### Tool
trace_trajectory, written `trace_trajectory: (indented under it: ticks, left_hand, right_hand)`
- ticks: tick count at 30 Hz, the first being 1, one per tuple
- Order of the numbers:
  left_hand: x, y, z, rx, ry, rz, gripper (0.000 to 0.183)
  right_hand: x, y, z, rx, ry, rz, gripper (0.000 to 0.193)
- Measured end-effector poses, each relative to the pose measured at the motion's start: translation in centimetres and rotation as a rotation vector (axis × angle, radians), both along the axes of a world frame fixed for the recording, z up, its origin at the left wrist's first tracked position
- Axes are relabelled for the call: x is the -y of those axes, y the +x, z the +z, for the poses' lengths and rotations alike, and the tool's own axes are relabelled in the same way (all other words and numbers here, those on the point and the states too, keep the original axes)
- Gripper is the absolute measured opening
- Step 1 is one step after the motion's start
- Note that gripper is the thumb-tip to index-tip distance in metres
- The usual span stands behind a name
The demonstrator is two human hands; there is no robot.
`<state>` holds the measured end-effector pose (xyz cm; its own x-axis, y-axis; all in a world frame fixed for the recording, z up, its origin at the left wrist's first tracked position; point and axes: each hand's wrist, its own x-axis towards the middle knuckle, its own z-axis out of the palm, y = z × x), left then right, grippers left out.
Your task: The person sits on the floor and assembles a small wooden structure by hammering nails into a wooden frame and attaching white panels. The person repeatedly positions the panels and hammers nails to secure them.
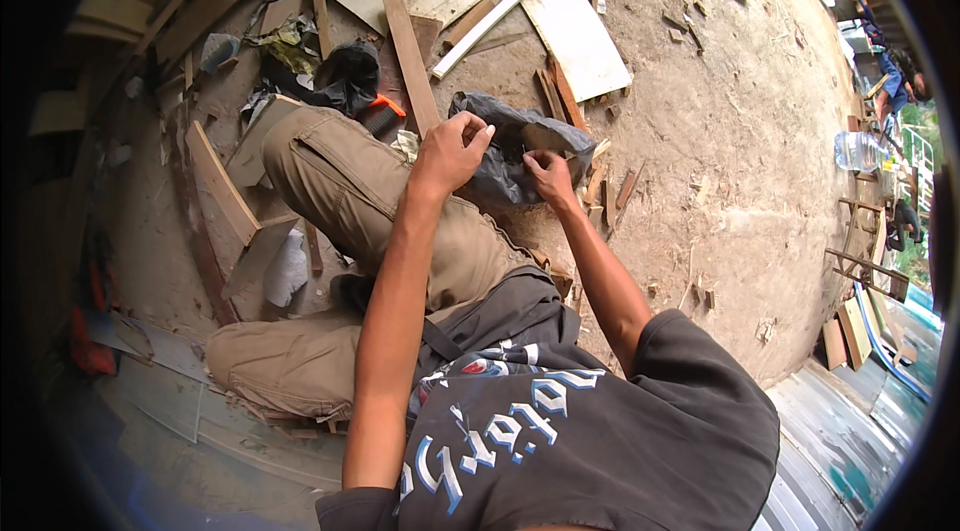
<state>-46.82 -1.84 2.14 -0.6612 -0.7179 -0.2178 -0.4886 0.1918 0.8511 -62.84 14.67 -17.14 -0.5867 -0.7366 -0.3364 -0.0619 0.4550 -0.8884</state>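
Note:
A black plastic bag [497,169] lies on the ground just past my right knee, its mouth spread wide. My right hand [550,178] reaches into the opening from the right, thumb and fingers pinched together. Whatever the pinch holds is too small to name. At the bag's left edge is my left hand [455,149], raised, with the thumb against curled fingers. Anything between those fingers is hidden. A long wooden plank [410,61] runs away from beside that hand.
An orange-and-black handled object [384,113] lies by my knee near another black bag [350,76]. White boards [580,41], a white strip [492,23] and wood scraps litter the dirt. A wooden frame piece [222,183] stands left. A clear bottle [856,151] and a person are far right.

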Motion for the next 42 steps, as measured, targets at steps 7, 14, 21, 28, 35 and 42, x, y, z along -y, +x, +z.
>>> trace_trajectory:
  ticks: [7, 14, 21, 28, 35, 42]
  left_hand:
    - [-0.8, 1.2, 0.7, -0.185, 0.018, 0.1, 0.028]
    - [-0.7, 6.6, 5.6, -0.942, 0.597, 0.414, 0.022]
    - [-0.2, 21.8, 5.1, -0.973, 0.231, 1.123, 0.016]
    - [-4.4, 33.6, 4.4, -1.056, 0.22, 1.583, 0.014]
    - [-3.2, 37.6, 5.1, -0.87, 0.052, 1.373, 0.021]
    - [10.4, 39.7, 0.4, -0.55, -0.093, 1.202, 0.03]
  right_hand:
    - [3.7, 4.2, 15.3, 0.698, -0.402, -0.132, 0.023]
    - [10.5, 9.6, 24.0, 0.871, -0.539, 0.236, 0.017]
    - [18.9, 21.5, 22.6, 0.657, -0.268, 0.709, 0.031]
    - [27.5, 31.1, 4.9, 0.342, 0.232, 0.917, 0.039]
    - [30.1, 36.6, -3.5, -0.09, 0.415, 0.82, 0.051]
    - [32.6, 40.1, -6.5, -0.378, 0.453, 0.849, 0.045]
